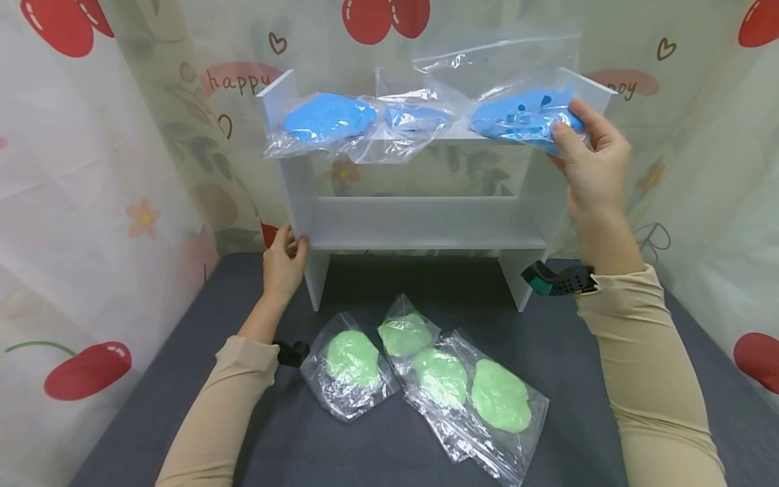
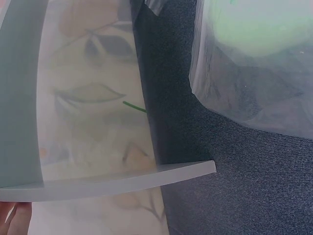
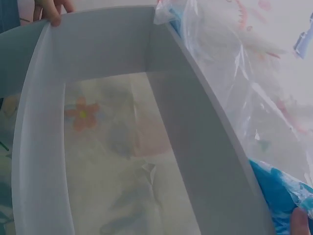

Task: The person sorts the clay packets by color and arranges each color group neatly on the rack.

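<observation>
My right hand (image 1: 599,159) pinches the right end of a clear plastic bag holding a flat blue clay-like lump (image 1: 511,115), on the top board of a small white shelf (image 1: 426,233). In the right wrist view the thumb lies against the blue bag (image 3: 274,196) at the lower right. My left hand (image 1: 285,267) grips the shelf's left side panel near the middle board, its thumb at the front edge. Two more bagged blue lumps, one at the left (image 1: 331,118) and a smaller one in the middle (image 1: 416,118), lie on the top board, their plastic hanging over its front.
On the dark table (image 1: 292,446) before the shelf lie several clear bags with flat green lumps: one bag (image 1: 353,362) at the left, others overlapping, including the bag (image 1: 502,396) at the right. A patterned curtain (image 1: 140,284) stands behind and at both sides.
</observation>
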`<control>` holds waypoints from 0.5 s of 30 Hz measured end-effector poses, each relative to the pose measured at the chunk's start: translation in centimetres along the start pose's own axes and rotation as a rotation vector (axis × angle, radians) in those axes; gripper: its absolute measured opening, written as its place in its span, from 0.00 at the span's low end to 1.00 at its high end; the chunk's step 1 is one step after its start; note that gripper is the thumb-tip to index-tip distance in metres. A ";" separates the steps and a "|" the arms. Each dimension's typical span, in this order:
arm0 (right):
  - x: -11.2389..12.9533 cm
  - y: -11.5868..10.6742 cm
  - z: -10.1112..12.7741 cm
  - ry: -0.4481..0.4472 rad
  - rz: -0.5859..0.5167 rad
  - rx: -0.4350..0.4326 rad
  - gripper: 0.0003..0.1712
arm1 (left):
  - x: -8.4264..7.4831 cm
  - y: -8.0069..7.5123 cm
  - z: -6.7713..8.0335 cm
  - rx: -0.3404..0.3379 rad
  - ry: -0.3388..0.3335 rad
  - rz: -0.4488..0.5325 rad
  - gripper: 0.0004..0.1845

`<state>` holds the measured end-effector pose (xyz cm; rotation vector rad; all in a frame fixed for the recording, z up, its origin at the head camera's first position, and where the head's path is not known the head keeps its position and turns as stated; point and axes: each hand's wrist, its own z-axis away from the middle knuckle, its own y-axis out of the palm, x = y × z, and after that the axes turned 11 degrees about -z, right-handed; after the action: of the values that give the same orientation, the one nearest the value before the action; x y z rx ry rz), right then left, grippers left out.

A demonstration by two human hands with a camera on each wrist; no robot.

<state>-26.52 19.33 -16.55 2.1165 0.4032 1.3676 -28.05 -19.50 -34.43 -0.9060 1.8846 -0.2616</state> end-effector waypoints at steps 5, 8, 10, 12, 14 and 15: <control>-0.3 0.0 -0.4 0.056 0.075 0.022 0.32 | 0.0 0.0 0.0 -0.001 0.005 0.001 0.21; -0.4 0.0 -0.5 0.067 0.090 0.035 0.34 | 0.0 0.0 0.0 0.002 0.000 -0.002 0.21; -0.4 0.0 -0.5 0.069 0.090 0.045 0.36 | 0.0 0.0 0.0 0.003 0.001 -0.002 0.21; -0.4 0.0 -0.5 0.070 0.091 0.054 0.37 | 0.0 0.0 0.0 0.001 0.004 -0.003 0.21; -0.3 0.0 -0.5 0.070 0.098 0.072 0.39 | 0.0 0.0 0.0 -0.001 0.008 0.001 0.21; -0.3 0.0 -0.5 0.073 0.097 0.080 0.39 | 0.0 0.0 0.0 -0.003 0.010 0.003 0.21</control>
<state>-27.07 19.35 -16.64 2.1806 0.3960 1.5107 -28.06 -19.49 -34.49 -0.9047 1.8962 -0.2621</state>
